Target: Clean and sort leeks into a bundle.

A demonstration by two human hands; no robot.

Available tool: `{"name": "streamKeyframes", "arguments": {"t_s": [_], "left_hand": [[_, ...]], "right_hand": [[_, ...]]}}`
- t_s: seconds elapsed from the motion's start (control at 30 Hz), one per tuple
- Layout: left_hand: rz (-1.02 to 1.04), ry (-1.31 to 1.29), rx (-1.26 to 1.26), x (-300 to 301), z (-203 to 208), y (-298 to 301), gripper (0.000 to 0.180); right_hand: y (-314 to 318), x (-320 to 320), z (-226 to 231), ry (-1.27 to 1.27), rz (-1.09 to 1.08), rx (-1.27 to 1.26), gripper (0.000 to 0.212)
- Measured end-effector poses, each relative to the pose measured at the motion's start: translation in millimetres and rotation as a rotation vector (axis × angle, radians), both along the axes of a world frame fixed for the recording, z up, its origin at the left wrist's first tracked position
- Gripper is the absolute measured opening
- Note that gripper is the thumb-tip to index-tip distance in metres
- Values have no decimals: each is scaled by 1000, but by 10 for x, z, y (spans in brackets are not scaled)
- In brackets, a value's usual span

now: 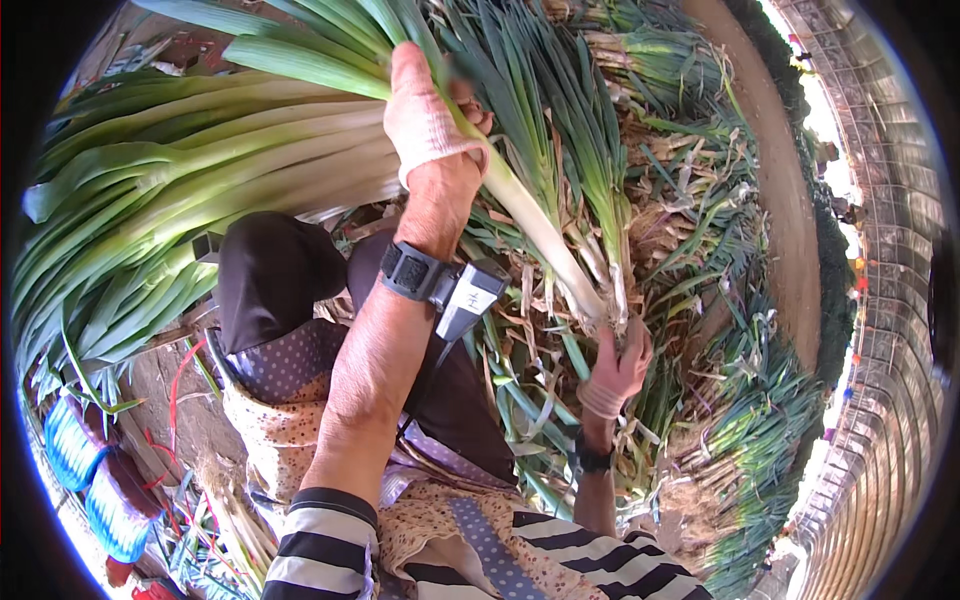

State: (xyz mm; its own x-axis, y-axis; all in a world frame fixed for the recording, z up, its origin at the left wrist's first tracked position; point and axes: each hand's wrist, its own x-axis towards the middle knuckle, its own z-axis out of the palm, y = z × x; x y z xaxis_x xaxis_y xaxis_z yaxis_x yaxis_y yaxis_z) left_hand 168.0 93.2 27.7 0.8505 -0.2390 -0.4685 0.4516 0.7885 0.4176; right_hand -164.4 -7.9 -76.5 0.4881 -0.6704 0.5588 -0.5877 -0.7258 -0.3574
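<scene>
My left hand, in a pale glove with the thumb pointing up, is closed around the upper part of a leek. The leek slants down to the right, with its green leaves fanned out past the hand and its white shank below. At the root end is my right hand, also gloved, its fingers closed in a pinch at the roots. Beneath the left hand lies a thick pile of long, pale-stemmed leeks. Beside the held leek are darker leeks with dry, untrimmed skins.
Leafy heaps and peeled-off scraps cover the ground on the right. Blue twine rolls and red string are at lower left. My knee is beside the leek pile. A curved ribbed wall runs along the far right.
</scene>
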Motion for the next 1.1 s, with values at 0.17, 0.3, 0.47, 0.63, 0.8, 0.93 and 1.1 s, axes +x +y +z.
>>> {"name": "streamKeyframes", "arguments": {"t_s": [0.17, 0.3, 0.47, 0.63, 0.8, 0.93, 1.1], "left_hand": [[82, -73, -83, -31, -82, -1, 44], [40, -160, -105, 26, -95, 190, 44], [-159, -333, -239, 56, -242, 454, 60], [-251, -339, -251, -16, -236, 302, 67], [-504, -430, -168, -471, -254, -42, 55], [-882, -1101, 230, -710, -691, -373, 36], [-1360, -1260, 214, -1047, -489, -744, 22]], "right_hand": [[57, 974, 221, 181, 313, -213, 63], [69, 1100, 7, 211, 410, 181, 57], [479, 1046, -60, 292, 332, 532, 57], [493, 959, 23, 357, 345, 335, 66], [558, 1290, 324, 50, 217, 627, 50], [300, 983, 567, -275, 154, 1032, 50], [89, -680, 674, -357, -193, 834, 25]]}}
